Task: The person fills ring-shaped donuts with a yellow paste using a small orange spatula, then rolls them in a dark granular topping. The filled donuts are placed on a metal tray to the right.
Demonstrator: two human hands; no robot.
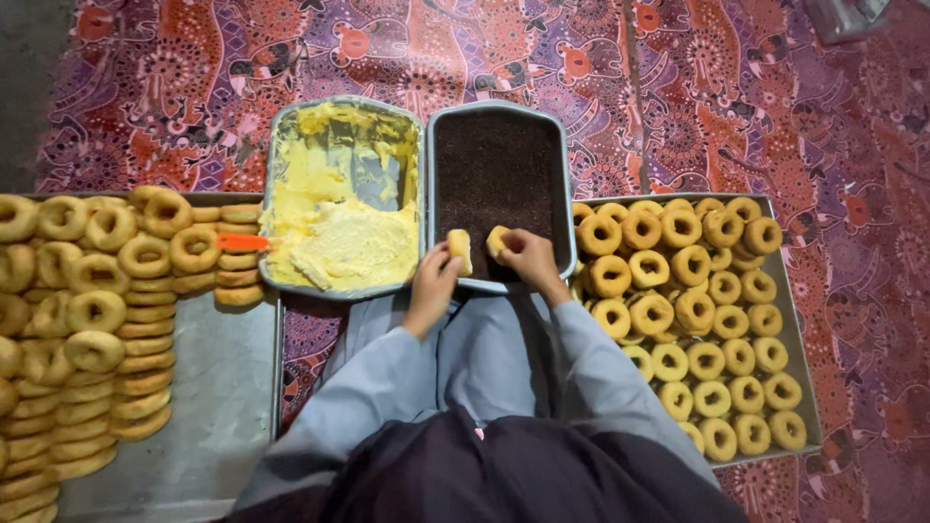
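Note:
My left hand (433,282) holds a doughnut half (460,249) edge-up at the near rim of a grey tray of dark chocolate sprinkles (500,174). My right hand (529,258) grips another doughnut half (497,239) just beside it, over the same tray's near edge. The two pieces are a little apart. Left of that tray stands a second grey tray of yellow cream (341,232), partly scraped bare at the back.
An orange-handled spatula (242,242) lies at the cream tray's left rim. A large metal tray (218,387) at left carries stacked plain ring doughnuts (92,310). Another tray (799,358) at right holds several rows of doughnuts (697,300). A patterned purple-red cloth (678,87) covers the floor.

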